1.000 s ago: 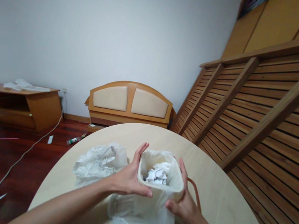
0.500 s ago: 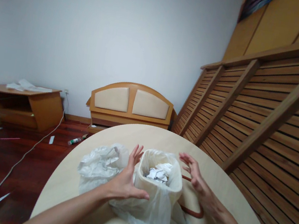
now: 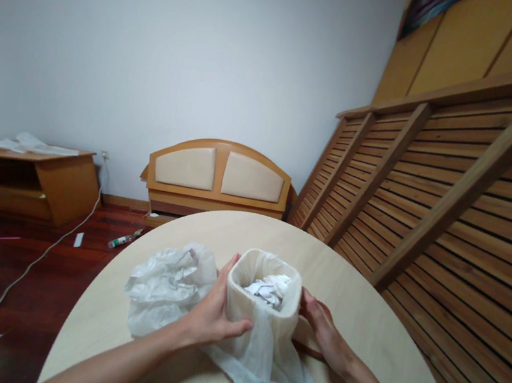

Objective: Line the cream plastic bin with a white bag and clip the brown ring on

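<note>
A cream bin (image 3: 259, 311) lined with a translucent white bag stands on the round pale table (image 3: 250, 227). Crumpled white paper (image 3: 270, 289) lies inside it, and the bag's loose part (image 3: 272, 379) spreads over the near side. My left hand (image 3: 213, 313) is wrapped against the bin's left side, thumb across the front. Against the right side rests my right hand (image 3: 323, 329), so the bin is held between both. A brown handle (image 3: 307, 350) shows partly behind my right hand. Left of the bin sits another crumpled translucent bag (image 3: 167, 288).
A wooden headboard (image 3: 219, 175) stands beyond the table. Slatted wooden panels (image 3: 432, 203) lean at the right. A low cabinet (image 3: 64, 184) with papers on top is at the left. A bottle (image 3: 121, 240) and a cable (image 3: 38, 262) lie on the dark red floor.
Both hands have closed in on the bin from its sides, the right hand moving left to touch it. The brown handle has shifted left. The view has turned slightly right.
</note>
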Demonstrator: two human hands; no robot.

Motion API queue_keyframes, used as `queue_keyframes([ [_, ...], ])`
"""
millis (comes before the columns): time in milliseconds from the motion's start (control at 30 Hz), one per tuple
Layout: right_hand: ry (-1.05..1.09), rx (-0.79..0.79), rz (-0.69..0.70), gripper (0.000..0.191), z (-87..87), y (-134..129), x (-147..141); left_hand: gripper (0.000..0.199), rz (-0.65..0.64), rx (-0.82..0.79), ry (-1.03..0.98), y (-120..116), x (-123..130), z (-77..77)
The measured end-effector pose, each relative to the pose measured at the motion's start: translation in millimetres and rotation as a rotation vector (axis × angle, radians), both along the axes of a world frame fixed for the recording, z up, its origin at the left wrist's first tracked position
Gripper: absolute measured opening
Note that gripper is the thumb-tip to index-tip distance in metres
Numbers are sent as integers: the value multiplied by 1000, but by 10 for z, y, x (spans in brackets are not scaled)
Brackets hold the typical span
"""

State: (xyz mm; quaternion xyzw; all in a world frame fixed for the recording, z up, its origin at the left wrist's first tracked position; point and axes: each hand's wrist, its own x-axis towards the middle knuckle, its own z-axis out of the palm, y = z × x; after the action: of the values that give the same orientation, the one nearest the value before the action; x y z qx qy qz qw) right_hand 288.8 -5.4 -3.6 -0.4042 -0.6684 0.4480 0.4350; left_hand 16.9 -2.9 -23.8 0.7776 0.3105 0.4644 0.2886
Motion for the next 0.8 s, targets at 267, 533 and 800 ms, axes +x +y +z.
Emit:
queue_keyframes([
  [267,-875,121,-536,36,-83,151,496,119,230,40,-97,-225,97,155],
  [533,-1199,-35,-578,25,-82,209,765,147,427,-32,-4,-376,432,92],
  [800,-560,576,-545,33,775,444,785,149,419,-149,-11,-282,454,-115],
])
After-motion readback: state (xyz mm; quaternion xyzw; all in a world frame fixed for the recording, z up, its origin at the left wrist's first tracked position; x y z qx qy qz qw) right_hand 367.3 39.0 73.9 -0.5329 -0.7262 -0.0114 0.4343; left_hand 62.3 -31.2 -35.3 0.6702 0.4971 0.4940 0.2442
